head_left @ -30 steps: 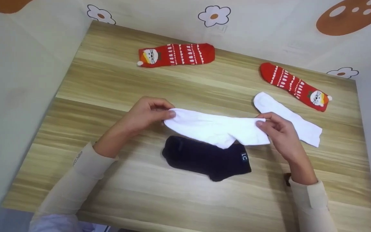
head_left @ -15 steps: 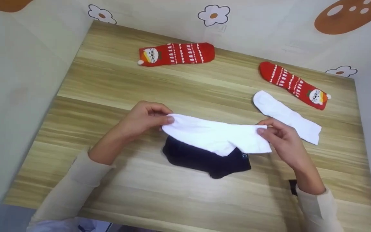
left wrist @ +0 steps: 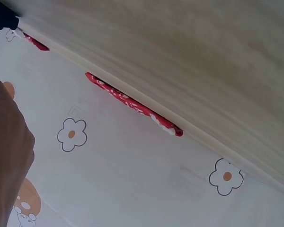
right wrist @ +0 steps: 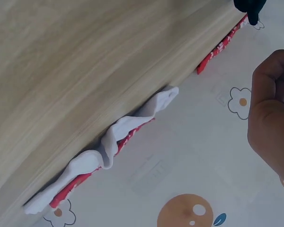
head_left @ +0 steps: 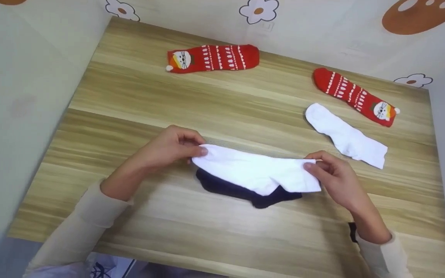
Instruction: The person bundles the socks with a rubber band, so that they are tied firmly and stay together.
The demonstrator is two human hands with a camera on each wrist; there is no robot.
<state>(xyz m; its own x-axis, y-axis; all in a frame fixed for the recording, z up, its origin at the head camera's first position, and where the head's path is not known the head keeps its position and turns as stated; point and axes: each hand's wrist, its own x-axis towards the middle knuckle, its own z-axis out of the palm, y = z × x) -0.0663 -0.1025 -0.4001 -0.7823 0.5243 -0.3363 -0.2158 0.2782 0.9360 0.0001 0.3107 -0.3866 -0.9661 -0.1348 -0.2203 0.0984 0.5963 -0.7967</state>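
Pinched at both ends by left hand (head_left: 173,143) and right hand (head_left: 333,177), the white sock (head_left: 247,170) is stretched above the black sock (head_left: 242,194); contact is hard to judge. Aligning seems the step; next move calls for level hands.

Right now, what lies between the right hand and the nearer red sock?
A loose white sock lies between the right hand and that red sock, in the head view.
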